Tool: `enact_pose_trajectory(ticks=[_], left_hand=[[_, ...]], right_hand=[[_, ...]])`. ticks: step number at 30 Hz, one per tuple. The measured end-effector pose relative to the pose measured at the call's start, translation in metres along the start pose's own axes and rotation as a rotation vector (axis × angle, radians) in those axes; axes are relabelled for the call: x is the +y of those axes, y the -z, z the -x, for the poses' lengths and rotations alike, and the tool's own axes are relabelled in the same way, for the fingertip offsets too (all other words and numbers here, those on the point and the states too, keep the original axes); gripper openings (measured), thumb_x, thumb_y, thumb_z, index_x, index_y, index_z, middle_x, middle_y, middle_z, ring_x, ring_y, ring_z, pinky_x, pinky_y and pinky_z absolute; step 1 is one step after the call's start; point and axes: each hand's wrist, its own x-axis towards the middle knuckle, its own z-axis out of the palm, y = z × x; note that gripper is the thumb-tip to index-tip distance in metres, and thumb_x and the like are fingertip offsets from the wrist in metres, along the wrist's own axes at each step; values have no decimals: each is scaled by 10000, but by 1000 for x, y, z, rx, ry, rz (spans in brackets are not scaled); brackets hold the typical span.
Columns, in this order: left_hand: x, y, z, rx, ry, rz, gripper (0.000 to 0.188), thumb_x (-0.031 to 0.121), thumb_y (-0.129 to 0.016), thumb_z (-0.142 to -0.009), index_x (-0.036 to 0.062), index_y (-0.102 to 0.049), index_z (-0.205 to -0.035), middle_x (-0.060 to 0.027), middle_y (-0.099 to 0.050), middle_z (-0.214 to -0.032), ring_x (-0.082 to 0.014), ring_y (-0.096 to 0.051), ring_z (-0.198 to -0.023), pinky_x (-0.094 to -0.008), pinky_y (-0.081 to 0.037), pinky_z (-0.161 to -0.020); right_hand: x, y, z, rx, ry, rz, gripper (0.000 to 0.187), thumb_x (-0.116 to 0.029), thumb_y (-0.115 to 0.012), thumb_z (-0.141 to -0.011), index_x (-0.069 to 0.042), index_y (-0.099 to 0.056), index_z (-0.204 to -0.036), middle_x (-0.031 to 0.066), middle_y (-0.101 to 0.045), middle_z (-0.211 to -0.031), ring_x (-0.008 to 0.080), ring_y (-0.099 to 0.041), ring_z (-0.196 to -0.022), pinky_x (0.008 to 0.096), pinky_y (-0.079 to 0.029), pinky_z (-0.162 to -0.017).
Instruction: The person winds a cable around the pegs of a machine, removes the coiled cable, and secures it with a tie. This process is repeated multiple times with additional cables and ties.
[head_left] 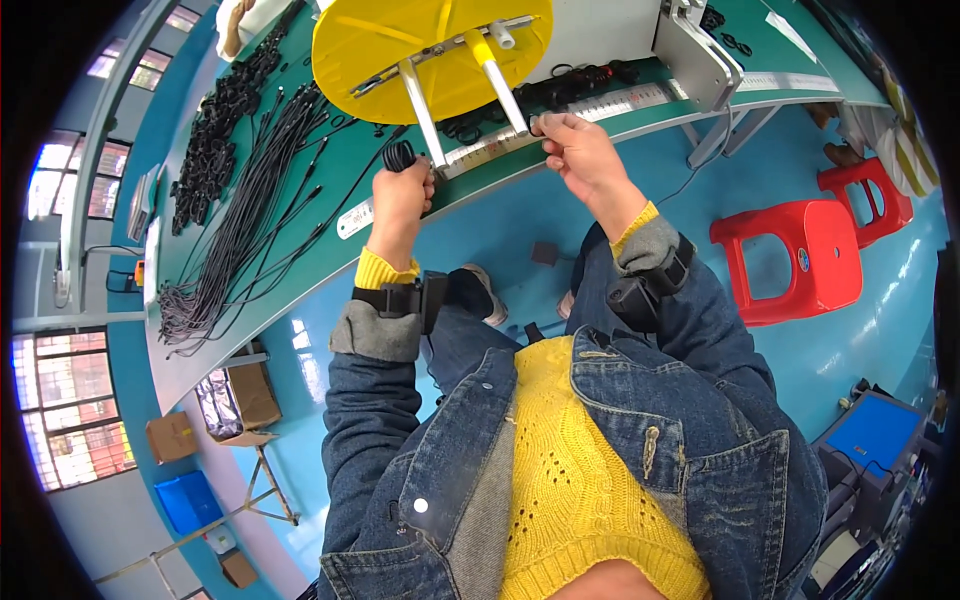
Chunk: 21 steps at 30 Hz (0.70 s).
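Your left fingers (424, 178) grip a coiled black cable (398, 154) beside one metal rod (422, 115); your right fingers (556, 130) pinch close by another rod's tip, their hold unclear. Above is a yellow disc (365, 45); beneath, the green counter (490, 178).

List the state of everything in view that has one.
Left grip: closed around bundled black cable
Right grip: fingers curled near a rod's tip; hold unclear
Yellow disc: raised above table, rods jutting out
Loose cables: spread lengthwise
Ruler: flat along table edge
Cardboard box: open
Red stools: unoccupied
Denim jacket: open, cuffs turned back
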Motion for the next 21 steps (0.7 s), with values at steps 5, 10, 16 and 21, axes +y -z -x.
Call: enact_pose_trajectory(ticks=[5,10,16,21], left_hand=[[11,8,4,-115,-76,-89,132,144,-587,-828,25,-543,-792,4,-494,-588,-65,-427,-487,-206,-337,-412],[2,11,18,32,-194,-45,132,150,-584,-831,22,-555,-824,3,-500,-603,-60,-426,-492,-200,-340,-420],[-11,-4,29,5,-183,114,101,123,-584,-808,25,-569,-831,8,-507,-608,-57,-441,-495,-198,-345,-430],[-2,8,21,-89,-121,11,102,120,-591,-798,26,-577,-835,16,-499,-604,-56,-446,-502,-194,-346,-438]], right_hand=[[-1,-2,12,-91,-23,92,104,-130,-578,-846,-26,-590,-842,6,-571,-788,43,-421,-579,176,-342,-475],[1,-9,25,-208,-98,68,95,-138,-598,-834,-45,-604,-818,-6,-579,-763,45,-427,-566,181,-343,-467],[9,-19,37,-200,-154,116,102,-149,-599,-837,-50,-610,-818,-10,-583,-759,45,-437,-564,181,-343,-459],[14,-25,43,-231,-176,154,114,-160,-606,-835,-49,-613,-812,-10,-585,-760,46,-447,-569,181,-349,-461]])
